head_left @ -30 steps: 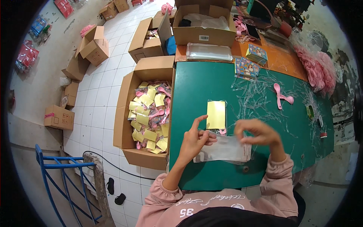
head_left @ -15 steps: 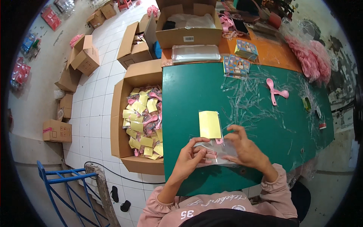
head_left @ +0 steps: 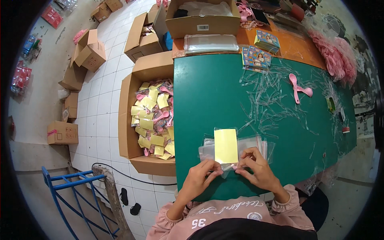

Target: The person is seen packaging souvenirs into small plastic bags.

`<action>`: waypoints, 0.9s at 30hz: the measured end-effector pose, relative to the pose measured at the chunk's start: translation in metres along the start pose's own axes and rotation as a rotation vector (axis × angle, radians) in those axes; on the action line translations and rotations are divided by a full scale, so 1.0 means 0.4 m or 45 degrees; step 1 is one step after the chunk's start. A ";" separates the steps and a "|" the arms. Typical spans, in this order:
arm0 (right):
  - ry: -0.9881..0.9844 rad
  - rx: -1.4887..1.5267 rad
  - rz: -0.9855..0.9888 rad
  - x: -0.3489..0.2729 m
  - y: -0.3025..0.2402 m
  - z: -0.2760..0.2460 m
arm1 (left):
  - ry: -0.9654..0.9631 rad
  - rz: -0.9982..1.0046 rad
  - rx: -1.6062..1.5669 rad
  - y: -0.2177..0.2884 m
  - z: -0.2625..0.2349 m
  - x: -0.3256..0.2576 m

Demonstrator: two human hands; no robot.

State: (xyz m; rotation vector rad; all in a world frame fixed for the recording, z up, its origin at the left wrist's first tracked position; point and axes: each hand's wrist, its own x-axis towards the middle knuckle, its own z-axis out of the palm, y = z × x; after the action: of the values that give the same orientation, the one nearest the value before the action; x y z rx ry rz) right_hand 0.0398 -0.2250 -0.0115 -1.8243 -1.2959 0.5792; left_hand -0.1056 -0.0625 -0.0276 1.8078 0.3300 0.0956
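My left hand (head_left: 202, 177) and my right hand (head_left: 257, 169) pinch the near end of a clear plastic bag with a yellow card (head_left: 226, 145) in it, over the front of the green table (head_left: 224, 96). Under the card lies a small stack of clear bags (head_left: 256, 143). Something pink shows at the bag's near end between my fingers.
An open cardboard box (head_left: 132, 120) full of yellow-carded pink items stands on the floor left of the table. Pink spoons (head_left: 298, 89), clear plastic strips (head_left: 272, 100), printed cards (head_left: 256, 58) and a bag stack (head_left: 211, 43) lie farther back. More boxes sit beyond.
The yellow card, lying free on the table a second ago, is now inside the clear bag that both hands hold; my hands have come together at its near end.
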 end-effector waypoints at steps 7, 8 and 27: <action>0.149 0.775 0.553 -0.046 -0.003 0.055 | 0.166 -0.142 -0.129 0.006 0.047 -0.041; 0.171 0.993 0.681 -0.050 -0.001 0.060 | 0.164 -0.145 -0.128 0.002 0.050 -0.044; 0.231 0.699 0.675 -0.018 -0.043 0.051 | 0.447 -0.255 -0.172 0.015 0.072 -0.053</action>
State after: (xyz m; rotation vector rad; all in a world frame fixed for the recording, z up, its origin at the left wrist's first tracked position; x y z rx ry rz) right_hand 0.0121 -0.2221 -0.0097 -1.6846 -0.4500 0.9210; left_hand -0.1180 -0.0964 -0.0271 1.6116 0.7350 0.2891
